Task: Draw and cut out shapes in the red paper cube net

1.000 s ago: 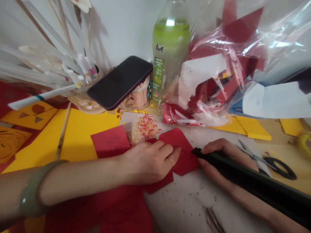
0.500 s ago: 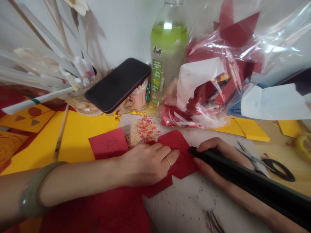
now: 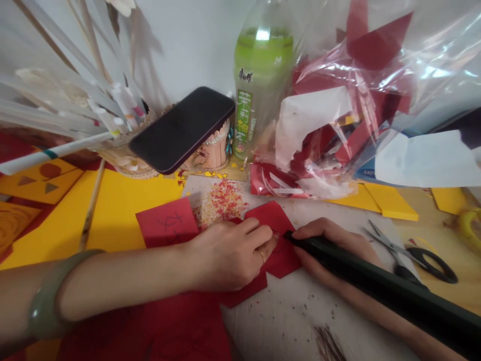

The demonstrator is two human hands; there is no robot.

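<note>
My left hand (image 3: 235, 255) lies over a red paper square (image 3: 276, 260) that has dark pencil-like lines. Its fingers are curled and press on the paper; the fingertips are partly hidden. In my right hand (image 3: 334, 240) is a long, dark, bar-like tool (image 3: 361, 273) whose exact kind I cannot make out. Thumb and fingers grip it near its narrow black end, which is over the right part of the square, close to my left fingertips. Another marked red paper piece (image 3: 167, 220) lies beyond my left forearm, with larger red sheets (image 3: 188, 326) on the near side.
Scissors (image 3: 409, 250) lie open right of my right hand. Red and yellow paper crumbs (image 3: 225, 198) sit on the grey board (image 3: 278, 316). Behind stand a phone (image 3: 184, 128) on a small holder, a bottle of green drink (image 3: 263, 80) and a clear bag (image 3: 323, 150) of red scraps.
My right hand and the dark tool have moved slightly left, bringing the tool's end nearer my left fingers. My left fingers have shifted slightly on the red square.
</note>
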